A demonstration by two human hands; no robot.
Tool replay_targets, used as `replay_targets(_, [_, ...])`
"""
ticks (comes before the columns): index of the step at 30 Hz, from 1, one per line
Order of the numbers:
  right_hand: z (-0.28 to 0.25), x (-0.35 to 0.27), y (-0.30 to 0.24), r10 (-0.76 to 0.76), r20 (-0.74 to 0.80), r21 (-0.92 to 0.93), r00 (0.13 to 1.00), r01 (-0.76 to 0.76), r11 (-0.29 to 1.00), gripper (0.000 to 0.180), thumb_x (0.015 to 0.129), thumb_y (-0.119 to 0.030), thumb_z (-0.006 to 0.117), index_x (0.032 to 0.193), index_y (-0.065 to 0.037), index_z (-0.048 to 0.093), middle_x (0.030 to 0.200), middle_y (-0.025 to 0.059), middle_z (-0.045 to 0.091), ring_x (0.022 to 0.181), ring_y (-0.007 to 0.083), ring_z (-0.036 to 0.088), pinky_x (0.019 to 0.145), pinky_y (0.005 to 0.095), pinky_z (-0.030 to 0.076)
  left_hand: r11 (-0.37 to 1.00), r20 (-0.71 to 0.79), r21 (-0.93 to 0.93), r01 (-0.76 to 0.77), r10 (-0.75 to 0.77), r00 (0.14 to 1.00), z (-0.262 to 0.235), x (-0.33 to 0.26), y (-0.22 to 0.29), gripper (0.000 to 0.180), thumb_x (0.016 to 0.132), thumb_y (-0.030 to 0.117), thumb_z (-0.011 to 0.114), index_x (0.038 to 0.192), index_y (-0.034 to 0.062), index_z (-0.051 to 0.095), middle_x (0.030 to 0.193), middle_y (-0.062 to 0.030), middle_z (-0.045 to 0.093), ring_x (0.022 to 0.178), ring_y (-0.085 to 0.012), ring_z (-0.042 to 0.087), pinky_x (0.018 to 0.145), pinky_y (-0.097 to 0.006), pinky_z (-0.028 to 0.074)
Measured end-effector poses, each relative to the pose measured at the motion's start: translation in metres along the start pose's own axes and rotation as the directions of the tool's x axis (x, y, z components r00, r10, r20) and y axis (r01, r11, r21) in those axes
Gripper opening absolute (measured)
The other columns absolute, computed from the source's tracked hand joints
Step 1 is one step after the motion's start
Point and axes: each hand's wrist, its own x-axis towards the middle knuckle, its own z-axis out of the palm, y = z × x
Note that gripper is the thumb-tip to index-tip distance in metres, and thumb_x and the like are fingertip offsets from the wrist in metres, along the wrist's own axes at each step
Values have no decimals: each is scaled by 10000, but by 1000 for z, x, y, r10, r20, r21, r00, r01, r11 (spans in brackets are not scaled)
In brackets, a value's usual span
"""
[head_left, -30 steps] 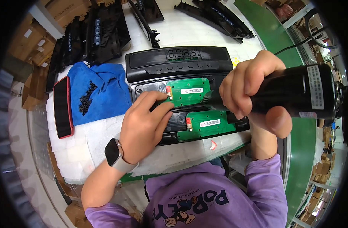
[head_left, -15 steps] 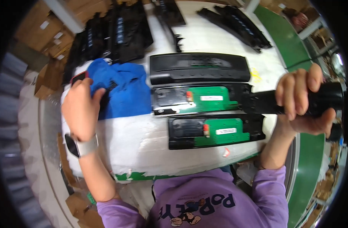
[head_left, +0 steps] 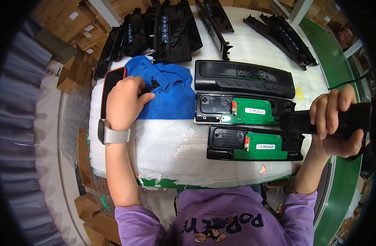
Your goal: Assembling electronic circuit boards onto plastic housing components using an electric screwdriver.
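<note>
My left hand [head_left: 125, 102] hovers at the left edge of a blue cloth [head_left: 171, 100], thumb and forefinger apart, holding nothing I can see. Beside its fingertips lies a small heap of tiny black screws [head_left: 153, 84] on the cloth. A phone [head_left: 111, 87] in a red case is partly covered by this hand. My right hand [head_left: 333, 121] is wrapped round a black electric screwdriver [head_left: 294, 121], held sideways. Its narrow end overlaps the right end of the middle black panel [head_left: 216, 105], which carries a green circuit board [head_left: 253, 117]. The tip is hard to make out.
A closed black panel [head_left: 245, 80] lies behind the middle one, and another open panel [head_left: 225, 143] with a green board lies in front. More black housings [head_left: 179, 35] stand at the back left; others [head_left: 284, 39] lie at the back right. Cardboard boxes [head_left: 77, 67] flank the table.
The view has shifted, so the table and panels appear farther right. My left hand has come closer to the screws, uncovering more of the phone. The right hand still grips the screwdriver.
</note>
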Motion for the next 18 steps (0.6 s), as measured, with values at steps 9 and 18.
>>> replay_targets(9, [11, -1, -6, 21, -79, -6, 997, -22, 1000, 541, 735, -502, 628, 940, -54, 404, 594, -18, 459, 422, 86, 446, 488, 237, 385, 995, -293, 35, -93, 99, 951, 8, 1, 3, 67, 706, 32, 646, 766, 2, 638, 731, -143, 621, 676, -316, 600, 617, -371, 474])
replay_targets(18, [15, -3, -9, -11, -142, 4, 990, 12, 1000, 488, 752, -464, 636, 929, -74, 402, 588, -36, 456, 400, 76, 430, 496, 225, 382, 821, -147, -569, -48, -44, 988, 14, -7, 45, 105, 805, 71, 616, 823, -28, 644, 713, -85, 645, 592, -145, 603, 577, -235, 468])
